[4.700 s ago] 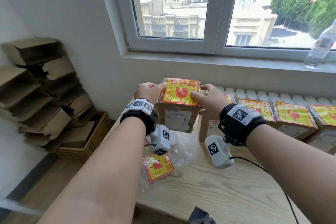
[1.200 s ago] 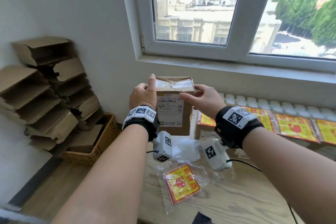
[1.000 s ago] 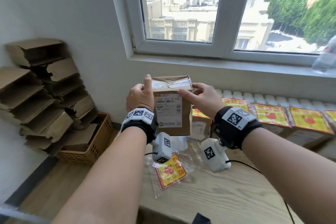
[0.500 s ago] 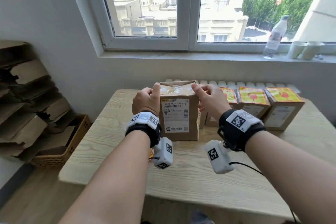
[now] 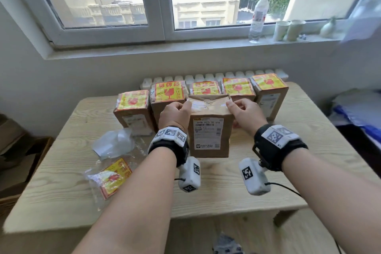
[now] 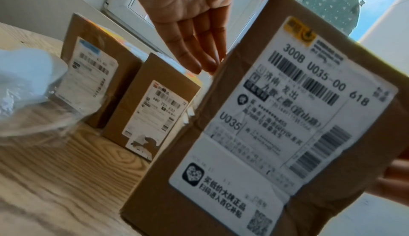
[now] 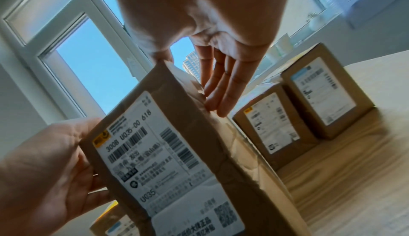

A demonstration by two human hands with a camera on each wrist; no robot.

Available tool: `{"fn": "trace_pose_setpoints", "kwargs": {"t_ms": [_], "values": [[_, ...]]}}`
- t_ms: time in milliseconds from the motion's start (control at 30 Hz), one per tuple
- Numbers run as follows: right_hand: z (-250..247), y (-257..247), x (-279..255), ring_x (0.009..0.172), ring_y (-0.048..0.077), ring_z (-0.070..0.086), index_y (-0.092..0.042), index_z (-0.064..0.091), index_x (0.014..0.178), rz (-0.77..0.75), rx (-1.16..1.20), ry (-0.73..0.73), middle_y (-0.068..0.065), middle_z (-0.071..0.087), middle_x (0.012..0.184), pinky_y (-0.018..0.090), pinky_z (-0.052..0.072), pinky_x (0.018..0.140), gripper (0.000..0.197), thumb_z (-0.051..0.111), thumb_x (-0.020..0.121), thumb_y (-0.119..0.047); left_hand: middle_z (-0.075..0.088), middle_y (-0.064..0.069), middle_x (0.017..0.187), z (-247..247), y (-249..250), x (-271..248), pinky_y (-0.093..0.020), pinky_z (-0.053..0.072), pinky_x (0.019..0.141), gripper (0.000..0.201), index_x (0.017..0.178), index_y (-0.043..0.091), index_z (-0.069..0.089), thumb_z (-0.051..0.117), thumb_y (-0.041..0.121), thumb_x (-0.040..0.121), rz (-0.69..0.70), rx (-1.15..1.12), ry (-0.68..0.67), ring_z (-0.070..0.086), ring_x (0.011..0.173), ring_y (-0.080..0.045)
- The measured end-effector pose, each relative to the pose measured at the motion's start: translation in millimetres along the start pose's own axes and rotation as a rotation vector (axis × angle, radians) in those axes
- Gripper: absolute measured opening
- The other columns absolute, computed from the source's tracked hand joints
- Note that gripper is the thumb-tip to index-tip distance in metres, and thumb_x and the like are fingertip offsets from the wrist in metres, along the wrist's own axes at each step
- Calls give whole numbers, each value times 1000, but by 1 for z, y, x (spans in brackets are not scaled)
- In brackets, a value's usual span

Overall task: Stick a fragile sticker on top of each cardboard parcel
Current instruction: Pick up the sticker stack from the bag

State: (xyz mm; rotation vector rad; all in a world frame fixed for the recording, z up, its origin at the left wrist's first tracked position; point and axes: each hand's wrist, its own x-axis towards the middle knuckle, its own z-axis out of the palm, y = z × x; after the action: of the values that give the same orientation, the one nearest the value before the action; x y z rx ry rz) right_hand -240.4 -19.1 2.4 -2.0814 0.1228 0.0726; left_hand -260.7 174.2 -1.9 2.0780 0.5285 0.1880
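A plain brown cardboard parcel (image 5: 209, 130) with a white shipping label stands upright at the middle of the wooden table (image 5: 288, 181); its crumpled, taped top carries no sticker. My left hand (image 5: 177, 112) holds its top left corner, thumb on top, fingers down the side (image 6: 199, 59). My right hand (image 5: 243, 112) holds the top right corner the same way. Both wrist views show the label of this parcel (image 6: 276, 126) (image 7: 168, 161) close up. Behind it stand several parcels (image 5: 133, 102) with yellow-and-red fragile stickers on top. A pack of stickers (image 5: 113, 175) lies in a clear bag at the front left.
Crumpled clear plastic (image 5: 113, 143) lies left of my left wrist. A water bottle (image 5: 257, 12) and paper cups (image 5: 288, 30) stand on the window sill. A white radiator (image 5: 206, 77) runs behind the row. Blue bags (image 5: 358, 117) lie off the table's right side.
Both hands carried the unstickered parcel from the left, lowered it and stood it on the table in front of the stickered row. My head has turned right and down.
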Motion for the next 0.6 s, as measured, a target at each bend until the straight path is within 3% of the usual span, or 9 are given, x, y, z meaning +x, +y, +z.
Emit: {"fn": "trace_pose_setpoints", "kwargs": {"t_ms": [100, 233, 300, 367, 433, 533, 600], "values": [[-5, 19, 7, 86, 23, 68, -19, 60, 112, 53, -52, -24, 1, 66, 104, 45, 59, 79, 34, 57, 89, -44, 65, 2, 77, 16, -2, 1, -24, 33, 55, 32, 81, 19, 67, 50, 46, 86, -30, 41, -75, 57, 71, -16], [1, 39, 12, 100, 25, 64, -17, 59, 120, 80, -178, -54, 3, 64, 112, 46, 55, 88, 39, 58, 90, -42, 59, 1, 69, 26, -6, 3, -24, 35, 53, 30, 71, 18, 59, 52, 43, 85, -129, 106, -180, 53, 62, -15], [5, 47, 12, 100, 26, 64, -18, 59, 120, 105, -234, -75, 4, 65, 113, 46, 54, 88, 39, 57, 89, -43, 59, -2, 69, 30, -11, 3, -26, 44, 59, 25, 69, 18, 57, 54, 41, 80, -185, 137, -242, 55, 62, -21], [9, 53, 11, 97, 26, 65, -18, 60, 118, 131, -294, -102, 3, 66, 112, 45, 54, 88, 39, 57, 88, -43, 68, -8, 74, 32, -16, 3, -33, 57, 73, 22, 71, 18, 63, 56, 38, 66, -243, 137, -300, 67, 71, -26], [12, 57, 11, 97, 25, 65, -18, 61, 117, 162, -334, -122, 2, 65, 112, 43, 54, 89, 39, 59, 86, -42, 76, -11, 86, 34, -23, 5, -42, 59, 82, 31, 78, 15, 68, 56, 34, 57, -277, 107, -356, 73, 83, -27], [15, 53, 11, 104, 24, 60, -18, 59, 118, 171, -371, -56, 3, 62, 118, 34, 49, 88, 39, 63, 84, -38, 76, -10, 90, 28, -25, 5, -41, 60, 81, 23, 78, 14, 68, 61, 34, 67, -287, 42, -406, 74, 82, -24], [19, 41, 9, 106, 23, 56, -19, 58, 120, 82, -388, 71, 5, 56, 120, 32, 47, 86, 39, 64, 85, -33, 75, -6, 85, 20, -31, 7, -39, 60, 79, 28, 80, 12, 71, 60, 37, 72, -271, 22, -365, 74, 80, -21]]}}
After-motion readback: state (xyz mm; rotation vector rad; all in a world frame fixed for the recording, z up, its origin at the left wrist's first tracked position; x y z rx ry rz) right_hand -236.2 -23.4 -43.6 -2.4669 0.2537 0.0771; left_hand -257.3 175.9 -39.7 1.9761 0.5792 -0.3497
